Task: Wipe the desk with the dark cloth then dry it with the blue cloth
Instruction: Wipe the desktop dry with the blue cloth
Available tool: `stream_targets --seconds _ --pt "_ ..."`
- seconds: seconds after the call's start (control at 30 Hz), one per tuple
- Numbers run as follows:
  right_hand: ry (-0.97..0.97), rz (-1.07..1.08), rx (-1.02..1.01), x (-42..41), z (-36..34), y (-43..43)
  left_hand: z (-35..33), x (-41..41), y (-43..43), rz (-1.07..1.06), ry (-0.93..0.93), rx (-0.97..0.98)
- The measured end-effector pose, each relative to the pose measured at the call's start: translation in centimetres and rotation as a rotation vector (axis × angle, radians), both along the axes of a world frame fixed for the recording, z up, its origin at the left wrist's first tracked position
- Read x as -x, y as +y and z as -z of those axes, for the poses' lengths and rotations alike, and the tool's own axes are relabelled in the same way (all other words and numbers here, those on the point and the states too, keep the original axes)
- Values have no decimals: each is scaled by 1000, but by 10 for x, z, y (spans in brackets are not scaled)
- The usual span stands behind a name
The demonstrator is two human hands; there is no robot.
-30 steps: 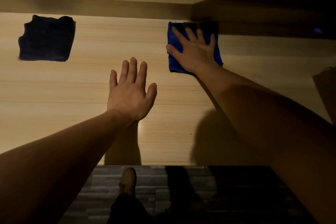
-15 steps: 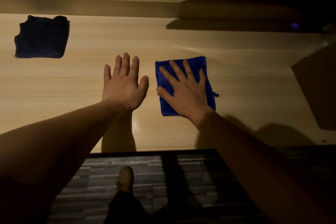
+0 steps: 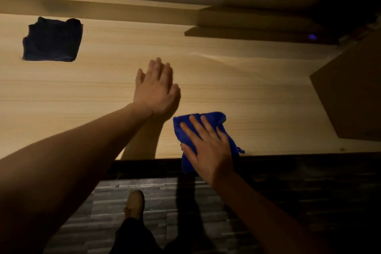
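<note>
The person is well into the second half of the job, by the look of it. The dark cloth (image 3: 52, 40) lies set aside, crumpled, at the far left of the desk (image 3: 247, 80), with no hand near it, which suggests the wiping is done. The blue cloth (image 3: 206, 123) is in use: the right hand (image 3: 208, 150) lies flat on it, fingers spread wide, pressing it down at the near edge of the desk, right of centre. Part of the cloth hangs past that edge, over the dark floor (image 3: 288, 192).

The left hand (image 3: 155, 88) is open and holds nothing. It is over the middle of the desk, fingers close together; whether the palm touches the wood cannot be told.

How much of the top is dry cannot be judged; the light is dim and no wet patches show clearly. Likely left: more drying passes, perhaps over the left side.

No container is in view. A brown box-like shape (image 3: 350, 93) sits at the right edge, too dark to identify.
</note>
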State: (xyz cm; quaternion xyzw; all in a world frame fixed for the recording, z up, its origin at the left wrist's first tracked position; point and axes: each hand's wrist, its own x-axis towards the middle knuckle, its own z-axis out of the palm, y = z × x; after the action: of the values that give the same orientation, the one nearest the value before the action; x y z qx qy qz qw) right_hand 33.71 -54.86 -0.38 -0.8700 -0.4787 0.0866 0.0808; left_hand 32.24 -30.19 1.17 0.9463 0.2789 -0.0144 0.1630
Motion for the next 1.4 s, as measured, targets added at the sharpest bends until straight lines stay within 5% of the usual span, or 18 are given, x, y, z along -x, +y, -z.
stream_targets --seconds 0.17,0.47,0.63,0.87,1.03,1.4 --pt "141 -25 -253 6 -9 -33 7 -23 -39 19 -92 137" --pt "452 299 -376 -104 -60 4 26 -33 -48 2 49 -34" --pt "154 228 -246 -210 -49 77 27 -33 -51 -23 30 -60" --pt "-2 135 -68 -293 -20 153 27 -33 -52 -28 25 -55" --pt "-24 116 133 -310 -3 153 30 -32 -52 -33 26 -63" --pt "-61 59 125 -280 0 115 29 -33 -53 -48 15 -59"
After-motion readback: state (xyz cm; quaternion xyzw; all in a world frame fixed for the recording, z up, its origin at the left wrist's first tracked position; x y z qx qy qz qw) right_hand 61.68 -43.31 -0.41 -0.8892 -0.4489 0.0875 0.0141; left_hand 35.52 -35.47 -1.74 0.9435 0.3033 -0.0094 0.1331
